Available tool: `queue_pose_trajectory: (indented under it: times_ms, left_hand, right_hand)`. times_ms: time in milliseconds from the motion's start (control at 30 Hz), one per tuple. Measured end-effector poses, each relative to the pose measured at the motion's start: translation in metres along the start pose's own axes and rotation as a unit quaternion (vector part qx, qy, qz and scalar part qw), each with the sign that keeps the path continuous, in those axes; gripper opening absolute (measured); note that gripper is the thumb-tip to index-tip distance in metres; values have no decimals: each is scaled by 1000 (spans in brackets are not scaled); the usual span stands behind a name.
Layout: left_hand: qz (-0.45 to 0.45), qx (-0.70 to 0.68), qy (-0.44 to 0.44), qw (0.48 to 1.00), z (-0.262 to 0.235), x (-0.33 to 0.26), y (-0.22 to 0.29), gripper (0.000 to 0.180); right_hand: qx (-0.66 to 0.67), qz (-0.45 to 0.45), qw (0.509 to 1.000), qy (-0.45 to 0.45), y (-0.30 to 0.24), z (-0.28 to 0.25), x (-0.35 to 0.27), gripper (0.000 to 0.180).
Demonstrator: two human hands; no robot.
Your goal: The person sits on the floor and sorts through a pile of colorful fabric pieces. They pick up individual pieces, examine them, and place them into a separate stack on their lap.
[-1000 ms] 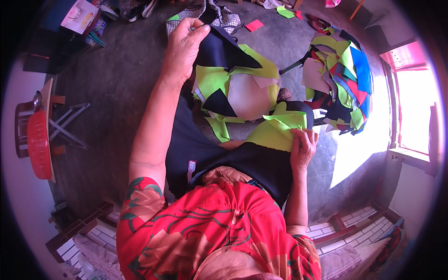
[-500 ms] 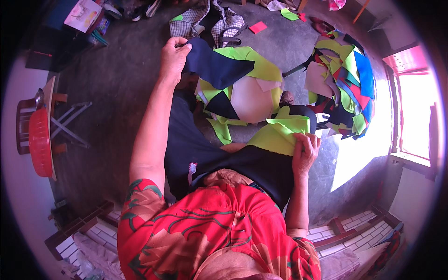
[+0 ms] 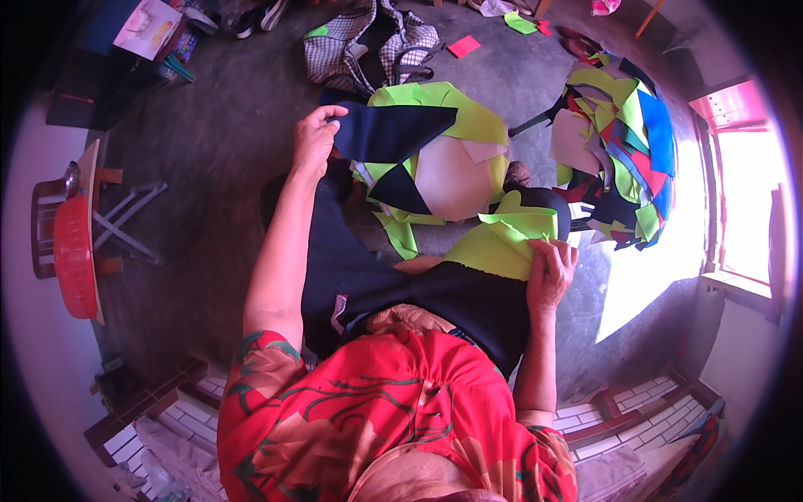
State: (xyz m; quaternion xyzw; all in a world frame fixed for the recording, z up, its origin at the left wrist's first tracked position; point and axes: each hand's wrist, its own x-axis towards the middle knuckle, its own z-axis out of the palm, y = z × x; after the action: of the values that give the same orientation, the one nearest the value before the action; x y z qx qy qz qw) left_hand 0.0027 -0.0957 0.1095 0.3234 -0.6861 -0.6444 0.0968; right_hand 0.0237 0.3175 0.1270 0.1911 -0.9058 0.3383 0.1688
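Dark navy cloth, a long tapering piece (image 3: 389, 131), lies above the middle of the frame, held at its wide end by the left hand (image 3: 315, 138). The fingers close over that edge in a pinch, thumb under and fingers curled on top. From the grip the piece runs toward the right of the frame and narrows to a point over the lime-green fabric (image 3: 468, 117) of the scrap pile beneath. So its long axis lies nearly level across the picture, tilted slightly upward at the tip, with the point facing right.

The right hand (image 3: 548, 272), right of centre and lower, is closed on the edge of another lime-green piece (image 3: 506, 243) that rests on the dark skirt (image 3: 468, 301) over the lap. Its fingers fold over the cloth edge, holding it down.

Judging from the grip, drawing the navy piece clear would go best with a steady pull along its length. The pinch should stay close to the corner so the thin tip does not snag the pale peach piece (image 3: 452, 180) or drag the smaller scraps along. The right hand does well to keep the lap piece pinned meanwhile.

A second heap of mixed coloured scraps (image 3: 623, 159) sits at the upper right on the concrete floor (image 3: 217, 151). A checked bag (image 3: 351, 50) lies at the top.
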Motion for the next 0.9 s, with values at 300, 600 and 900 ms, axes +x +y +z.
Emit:
queue_pose_trajectory:
  times_ms: [300,600,900]
  left_hand:
    - [78,-202,-247,944,94,2,97,24]
    - [260,-215,-320,885,146,-3,189,25]
    - [112,-48,-213,969,86,67,61,30]
  right_hand:
    - [0,4,1000,-6,2,-1,-2,16]
    - [3,8,1000,-5,2,-4,-1,15]
    - [11,-6,1000,9,1,-3,0,17]
